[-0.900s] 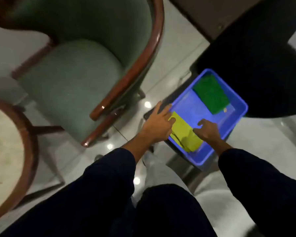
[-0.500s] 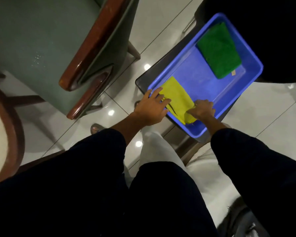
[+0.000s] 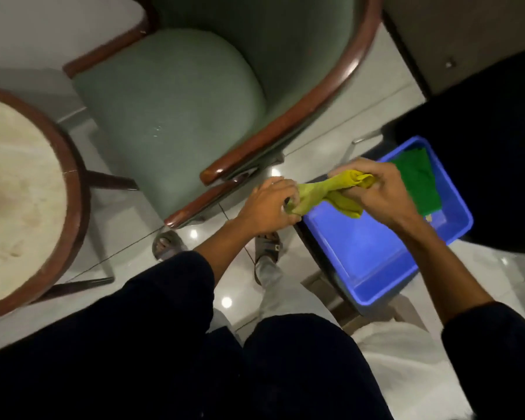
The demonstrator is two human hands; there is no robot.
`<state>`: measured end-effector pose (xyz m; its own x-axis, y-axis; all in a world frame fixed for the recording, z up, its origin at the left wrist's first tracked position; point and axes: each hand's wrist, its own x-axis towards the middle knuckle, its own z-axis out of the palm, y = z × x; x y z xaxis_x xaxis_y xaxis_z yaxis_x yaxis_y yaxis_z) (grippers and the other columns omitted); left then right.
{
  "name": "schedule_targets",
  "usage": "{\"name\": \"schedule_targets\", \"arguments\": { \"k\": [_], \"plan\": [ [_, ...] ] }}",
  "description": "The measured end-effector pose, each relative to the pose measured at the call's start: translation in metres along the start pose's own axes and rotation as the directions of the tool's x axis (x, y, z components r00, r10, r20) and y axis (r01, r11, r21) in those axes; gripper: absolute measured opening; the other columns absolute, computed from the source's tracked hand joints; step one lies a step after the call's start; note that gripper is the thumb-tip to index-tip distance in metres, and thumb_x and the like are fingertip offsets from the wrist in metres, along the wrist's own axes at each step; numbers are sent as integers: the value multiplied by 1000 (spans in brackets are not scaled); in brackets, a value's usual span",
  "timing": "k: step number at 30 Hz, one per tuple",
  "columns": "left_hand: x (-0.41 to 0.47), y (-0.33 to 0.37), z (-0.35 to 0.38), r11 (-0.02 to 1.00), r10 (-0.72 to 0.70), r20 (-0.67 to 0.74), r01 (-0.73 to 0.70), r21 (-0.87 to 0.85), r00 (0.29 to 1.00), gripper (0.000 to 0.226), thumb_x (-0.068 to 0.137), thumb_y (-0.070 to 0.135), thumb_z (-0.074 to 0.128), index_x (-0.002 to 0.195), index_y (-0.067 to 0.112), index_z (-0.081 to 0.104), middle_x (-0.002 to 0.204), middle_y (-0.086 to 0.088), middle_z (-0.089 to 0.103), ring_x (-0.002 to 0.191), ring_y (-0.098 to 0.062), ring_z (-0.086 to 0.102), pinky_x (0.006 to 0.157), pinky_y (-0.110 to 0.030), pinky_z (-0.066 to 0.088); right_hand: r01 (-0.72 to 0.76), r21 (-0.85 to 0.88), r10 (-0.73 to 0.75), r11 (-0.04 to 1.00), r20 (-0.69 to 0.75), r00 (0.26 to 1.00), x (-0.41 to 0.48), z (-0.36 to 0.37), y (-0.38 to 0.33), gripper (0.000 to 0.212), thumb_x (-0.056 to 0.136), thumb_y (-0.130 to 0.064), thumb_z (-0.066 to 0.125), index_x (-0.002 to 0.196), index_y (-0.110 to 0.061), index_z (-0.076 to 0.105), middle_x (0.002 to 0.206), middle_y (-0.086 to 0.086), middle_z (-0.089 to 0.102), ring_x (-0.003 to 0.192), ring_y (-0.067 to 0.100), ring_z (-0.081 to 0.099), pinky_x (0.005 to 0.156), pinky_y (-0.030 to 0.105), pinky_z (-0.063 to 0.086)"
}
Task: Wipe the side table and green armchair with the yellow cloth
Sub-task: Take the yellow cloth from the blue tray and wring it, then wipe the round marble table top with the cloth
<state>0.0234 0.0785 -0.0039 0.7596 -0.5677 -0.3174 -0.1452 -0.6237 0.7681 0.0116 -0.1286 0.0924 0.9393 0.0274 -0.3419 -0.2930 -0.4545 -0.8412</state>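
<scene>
**Cloth gathered between both hands**

The cloth (image 3: 331, 194) hangs bunched between the two hands above the tray (image 3: 373, 256). The left hand (image 3: 269, 207) pinches one end shut; the right hand (image 3: 376, 192) closes around the other, apparently to fold or wring it into a wiping pad, though blur hides the fingers. The armchair (image 3: 176, 116) sits just beyond the left hand, the desk (image 3: 15, 192) well off to its left, both unwiped.

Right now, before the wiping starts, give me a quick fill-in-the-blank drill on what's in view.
1. Both hands, left hand and right hand, grip the ____ cloth.
2. The green cloth lies in the ____ tub.
3. The side table top is ____ in shape.
4. The armchair seat is ____ in colour.

Missing words: yellow; blue; round; green
</scene>
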Motion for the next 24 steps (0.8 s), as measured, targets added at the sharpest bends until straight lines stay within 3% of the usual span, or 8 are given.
{"name": "schedule_targets", "arguments": {
  "k": [3,6,11,15,18,21,23,24],
  "plan": [
    [-43,-28,-46,931,-123,-116,75,-357,986,21,70,21,71,83,8,61,87,-2,65,87,-20,60,85,-37,49,13,65,-18,998,77,997,41,41,-49,24,77,11,59,94,-2,69,72,-19,72,71,2,63,69,13,51],
    [-105,-80,-99,675,-394,-89,222,-703,915,14,74,18,67,82,17,56,66,0,56,62,-12,49,60,-25,42,-27,111,14,993,116,993,76,110,-84,22,84,10,56,96,-6,64,66,-17,66,68,-4,56,68,12,47],
    [-205,-225,-178,483,-757,-232,283,-829,611,19,85,5,72,91,22,65,90,0,67,83,-10,63,77,-29,50,-251,-1,223,968,462,858,126,289,-120,23,83,12,65,99,-4,64,76,-5,73,71,12,68,63,26,59],
    [-250,-338,-212,347,-867,-188,288,-893,462,18,82,8,76,99,9,69,101,-13,72,97,-34,65,81,-40,59,-375,-72,368,924,429,825,170,440,-132,36,80,17,60,115,9,59,101,22,66,89,30,63,85,46,53],
    [-270,-391,-230,447,-885,-309,447,-775,350,16,84,12,75,100,11,73,104,-4,74,102,-27,68,87,-32,55,-342,-142,367,929,230,901,200,517,-144,43,84,3,61,127,0,54,121,23,63,113,37,60,99,50,48],
    [-287,-440,-252,610,-738,-631,635,-474,239,30,84,14,61,111,3,71,114,-20,70,110,-38,63,98,-38,44,-49,-550,25,834,-51,998,186,579,-150,60,86,-15,59,143,-11,39,143,17,47,133,34,42,105,47,35],
    [-290,-477,-269,634,-621,-754,705,-319,217,45,84,26,50,119,2,66,124,-24,63,118,-41,56,102,-43,39,-24,-523,-25,852,-86,996,164,627,-155,68,90,-30,54,149,-6,29,154,21,33,142,36,30,112,48,28],
    [-290,-496,-275,618,-578,-784,748,-240,226,48,87,29,49,125,2,62,132,-25,57,125,-42,51,105,-46,37,-104,-478,70,872,-89,994,158,651,-155,74,93,-41,48,151,-4,22,158,22,23,146,36,22,116,49,23]
  ]
}}
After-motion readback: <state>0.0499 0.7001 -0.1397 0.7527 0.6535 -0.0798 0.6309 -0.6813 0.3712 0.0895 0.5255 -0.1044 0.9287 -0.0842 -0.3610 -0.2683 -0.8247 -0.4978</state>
